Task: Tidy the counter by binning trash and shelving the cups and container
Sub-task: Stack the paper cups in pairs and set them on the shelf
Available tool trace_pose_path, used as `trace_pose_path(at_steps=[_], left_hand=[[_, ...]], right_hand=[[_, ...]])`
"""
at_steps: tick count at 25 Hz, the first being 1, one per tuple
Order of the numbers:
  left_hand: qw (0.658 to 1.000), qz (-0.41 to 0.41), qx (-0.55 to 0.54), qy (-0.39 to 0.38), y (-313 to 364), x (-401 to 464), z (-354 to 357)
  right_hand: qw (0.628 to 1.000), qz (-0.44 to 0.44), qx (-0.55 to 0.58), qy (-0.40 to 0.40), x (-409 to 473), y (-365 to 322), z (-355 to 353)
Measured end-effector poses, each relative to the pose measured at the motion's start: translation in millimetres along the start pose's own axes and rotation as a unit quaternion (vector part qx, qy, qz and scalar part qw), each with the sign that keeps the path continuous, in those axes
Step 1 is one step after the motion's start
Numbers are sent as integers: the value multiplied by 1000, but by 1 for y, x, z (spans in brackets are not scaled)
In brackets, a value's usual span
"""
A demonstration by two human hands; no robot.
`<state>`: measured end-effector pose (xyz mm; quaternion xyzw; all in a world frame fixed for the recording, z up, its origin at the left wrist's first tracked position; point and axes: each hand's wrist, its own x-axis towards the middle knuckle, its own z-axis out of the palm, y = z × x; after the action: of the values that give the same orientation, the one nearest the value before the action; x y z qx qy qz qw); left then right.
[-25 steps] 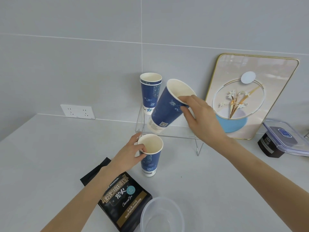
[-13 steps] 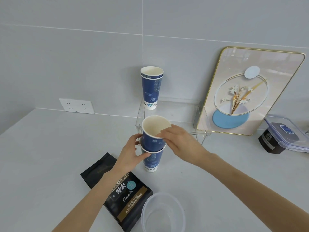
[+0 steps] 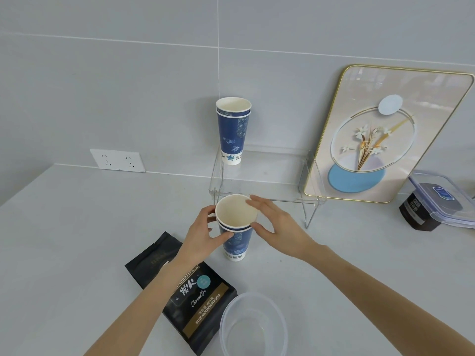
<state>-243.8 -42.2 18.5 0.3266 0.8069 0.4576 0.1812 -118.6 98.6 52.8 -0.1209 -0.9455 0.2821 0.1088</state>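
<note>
Two blue paper cups nested into one stack point(image 3: 237, 242) stand on the counter in front of a clear acrylic shelf point(image 3: 267, 186). My left hand point(image 3: 203, 235) grips the stack from the left, thumb and fingers around its upper part. My right hand point(image 3: 277, 227) touches the top cup's rim from the right, fingers spread. A second nested pair of blue cups point(image 3: 233, 131) stands upright on the shelf's left end. A clear round plastic container point(image 3: 253, 327) sits empty at the counter's near edge.
A black coffee bag point(image 3: 190, 291) lies flat under my left forearm. A gold-framed flower picture point(image 3: 385, 134) leans on the wall right of the shelf. A lidded box on a dark jar point(image 3: 437, 201) sits far right. A wall socket point(image 3: 117, 160) is at left.
My right hand brought the tilted cup down from the shelf and pushed it into the cup held by my left hand; it now sits nearly fully nested.
</note>
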Motion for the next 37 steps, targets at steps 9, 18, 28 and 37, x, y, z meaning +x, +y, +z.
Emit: trace_pose_path(at_steps=[9, 18, 28, 37], left_hand=[[998, -36, 23, -45, 3, -1, 6], [999, 46, -14, 4, 67, 11, -20], [996, 76, -26, 40, 122, 78, -21], [996, 47, -56, 46, 125, 150, 10]], right_hand=[[974, 185, 117, -59, -1, 17, 25], [963, 155, 213, 52, 12, -7, -35], [967, 139, 160, 143, 62, 2, -91], [960, 177, 145, 159, 119, 38, -101]])
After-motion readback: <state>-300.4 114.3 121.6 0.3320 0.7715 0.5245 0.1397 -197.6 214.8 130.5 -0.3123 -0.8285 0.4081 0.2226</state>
